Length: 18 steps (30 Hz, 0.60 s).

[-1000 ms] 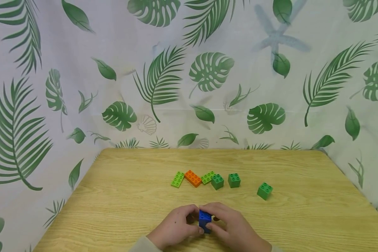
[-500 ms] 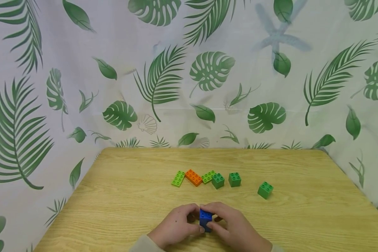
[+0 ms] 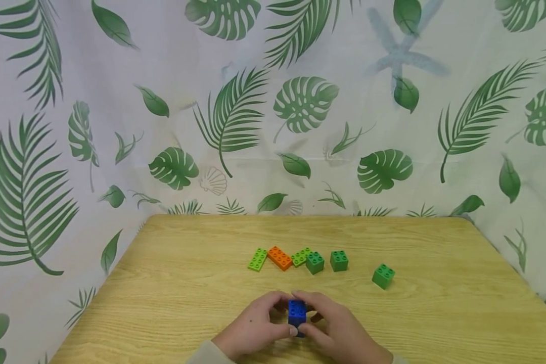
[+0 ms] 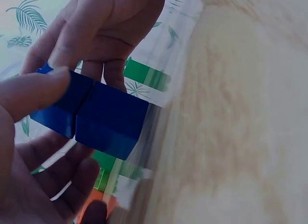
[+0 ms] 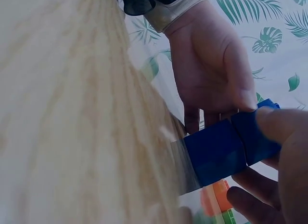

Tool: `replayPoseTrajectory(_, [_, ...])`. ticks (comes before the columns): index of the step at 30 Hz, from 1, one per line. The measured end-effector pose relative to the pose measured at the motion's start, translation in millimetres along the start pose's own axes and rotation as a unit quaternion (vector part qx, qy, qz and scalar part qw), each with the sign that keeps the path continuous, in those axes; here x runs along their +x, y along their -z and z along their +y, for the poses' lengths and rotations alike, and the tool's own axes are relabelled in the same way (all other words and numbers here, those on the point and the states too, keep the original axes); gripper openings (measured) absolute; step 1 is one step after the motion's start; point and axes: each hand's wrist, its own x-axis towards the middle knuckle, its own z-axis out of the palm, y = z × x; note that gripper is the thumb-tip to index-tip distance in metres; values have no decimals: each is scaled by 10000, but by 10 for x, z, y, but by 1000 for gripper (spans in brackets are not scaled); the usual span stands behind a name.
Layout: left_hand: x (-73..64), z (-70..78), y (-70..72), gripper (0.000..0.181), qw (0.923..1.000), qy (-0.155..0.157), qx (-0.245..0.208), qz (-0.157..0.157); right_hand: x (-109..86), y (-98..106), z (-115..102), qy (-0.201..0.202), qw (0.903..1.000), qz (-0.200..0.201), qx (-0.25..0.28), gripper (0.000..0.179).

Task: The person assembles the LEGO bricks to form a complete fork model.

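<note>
Head view: left hand (image 3: pixel 257 323) and right hand (image 3: pixel 343 326) pinch what look like two stacked blue bricks (image 3: pixel 297 311).

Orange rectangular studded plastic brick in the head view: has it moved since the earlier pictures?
No, the orange brick sits in the same place against the far edge of the yellowish wood-grain tabletop.

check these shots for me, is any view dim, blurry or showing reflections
Head: bright and fairly even, the blue blocks readable; left wrist: much dimmer, grain of the table soft and smeared; right wrist: dim too, with a hazy reflection of the blue blocks on the table.
</note>
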Motion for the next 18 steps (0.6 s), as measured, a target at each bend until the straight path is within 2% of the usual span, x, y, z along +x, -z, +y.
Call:
replayPoseTrajectory(5, [-15, 55, 4, 39, 9992, -47, -382, 63, -2, -3, -11, -347, 9987, 264, 269, 48])
replayPoseTrajectory(10, [-31, 101, -1, 30, 9975, -158, -665, 204, -7, -12, -15, -252, 9983, 399, 335, 35])
replayPoseTrajectory(18, [-41, 114, -8, 25, 9965, -259, -765, 225, -13, -15, -1, -90, 9985, 412, 362, 33])
